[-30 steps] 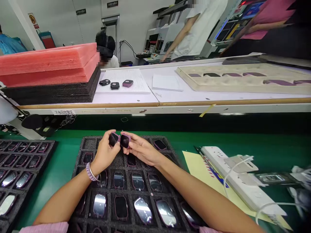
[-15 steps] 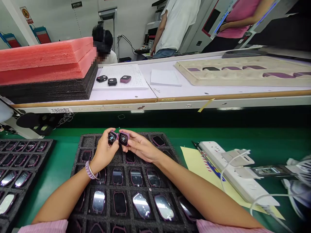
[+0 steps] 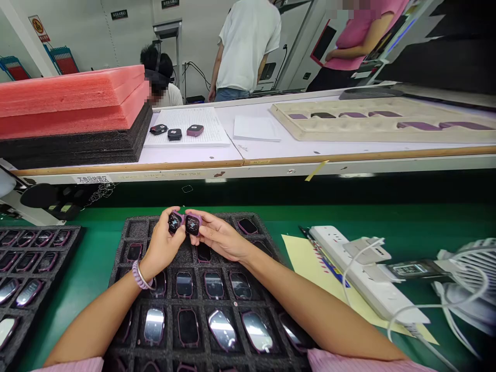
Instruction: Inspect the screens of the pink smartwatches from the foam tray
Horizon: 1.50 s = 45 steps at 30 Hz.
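The left hand [image 3: 163,245] pinches one watch [image 3: 174,222]; the right hand [image 3: 217,238] pinches another watch [image 3: 192,225], side by side above the foam tray [image 3: 134,227].

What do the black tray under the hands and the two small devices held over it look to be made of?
Black tray: likely soft foam, matte with a porous, grainy surface and cut square pockets. Device in the left hand and device in the right hand: apparently purple plastic casings around glossy, probably glass or clear plastic, lit screens.
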Motion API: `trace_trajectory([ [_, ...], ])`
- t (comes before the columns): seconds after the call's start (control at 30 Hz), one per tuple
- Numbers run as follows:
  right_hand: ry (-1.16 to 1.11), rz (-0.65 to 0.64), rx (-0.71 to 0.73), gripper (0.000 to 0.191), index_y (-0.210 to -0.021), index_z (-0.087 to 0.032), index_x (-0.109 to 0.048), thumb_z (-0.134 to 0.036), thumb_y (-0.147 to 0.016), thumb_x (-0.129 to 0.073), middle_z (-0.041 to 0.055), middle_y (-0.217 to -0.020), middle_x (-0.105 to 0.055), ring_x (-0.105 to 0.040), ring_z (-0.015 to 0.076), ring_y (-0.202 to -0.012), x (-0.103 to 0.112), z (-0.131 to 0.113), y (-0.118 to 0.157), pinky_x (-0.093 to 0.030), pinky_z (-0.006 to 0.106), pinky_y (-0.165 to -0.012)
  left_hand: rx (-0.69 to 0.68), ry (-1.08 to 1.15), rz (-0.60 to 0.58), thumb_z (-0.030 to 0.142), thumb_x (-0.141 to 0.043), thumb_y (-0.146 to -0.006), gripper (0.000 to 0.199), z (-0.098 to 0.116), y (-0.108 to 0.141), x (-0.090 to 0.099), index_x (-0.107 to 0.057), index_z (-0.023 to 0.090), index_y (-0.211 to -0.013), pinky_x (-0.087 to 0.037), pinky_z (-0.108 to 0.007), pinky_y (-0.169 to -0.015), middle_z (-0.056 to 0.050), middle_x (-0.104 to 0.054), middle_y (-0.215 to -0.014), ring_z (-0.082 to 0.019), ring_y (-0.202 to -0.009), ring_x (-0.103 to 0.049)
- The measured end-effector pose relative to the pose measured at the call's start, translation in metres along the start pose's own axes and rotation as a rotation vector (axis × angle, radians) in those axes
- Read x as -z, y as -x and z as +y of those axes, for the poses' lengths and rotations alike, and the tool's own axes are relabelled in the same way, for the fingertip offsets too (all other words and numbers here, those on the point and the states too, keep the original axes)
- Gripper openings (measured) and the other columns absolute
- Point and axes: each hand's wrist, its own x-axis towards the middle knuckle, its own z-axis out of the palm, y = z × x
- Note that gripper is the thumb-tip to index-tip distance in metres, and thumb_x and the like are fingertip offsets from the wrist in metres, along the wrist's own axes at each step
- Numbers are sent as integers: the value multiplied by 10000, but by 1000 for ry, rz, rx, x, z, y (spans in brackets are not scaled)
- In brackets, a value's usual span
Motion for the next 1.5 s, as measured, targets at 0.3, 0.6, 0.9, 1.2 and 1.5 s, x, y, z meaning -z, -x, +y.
trace_trajectory([
  [0.3, -10, 3, -2, 531, -1332, -220, -615, -420, -894, -840, 30, -969, -622, -613, 165, -814, -1, 0, 0, -495, 312, -805, -30, 7, 16, 301, -545, -875, 431, -1, 0, 0, -511, 178, -1286, -459, -266, -695, -72, -609, -1087, -161, -782, -543],
  [0.6, -25, -18, 14, 513, -1338, -221, -615, -397, -910, -836, 29, -965, -621, -616, 154, -806, 0, 0, 0, -494, 291, -791, -8, 52, -26, 324, -538, -872, 468, 0, 1, 1, -484, 171, -1311, -451, -281, -715, -64, -593, -1025, -173, -801, -531],
  [0.9, -61, -39, 25, 471, -1324, -244, -649, -380, -916, -840, 35, -1027, -616, -623, 146, -817, 0, 1, 0, -502, 282, -793, -20, 80, -33, 357, -534, -870, 478, 1, 1, 0, -484, 173, -1309, -460, -296, -777, -83, -589, -1117, -183, -874, -548],
  [1.2, -69, -59, 36, 425, -1323, -271, -660, -371, -942, -820, 24, -981, -632, -627, 137, -826, 0, 0, 0, -497, 256, -794, -20, 101, -18, 340, -561, -870, 475, -2, 2, -1, -495, 179, -1311, -461, -308, -761, -95, -592, -1144, -203, -898, -560],
  [1.5, -63, -46, 33, 442, -1314, -256, -658, -374, -925, -832, 28, -997, -622, -629, 144, -820, 0, 1, 0, -504, 270, -792, -13, 119, -37, 355, -562, -871, 489, -3, 1, 0, -488, 184, -1323, -463, -312, -791, -97, -584, -1177, -216, -962, -558],
])
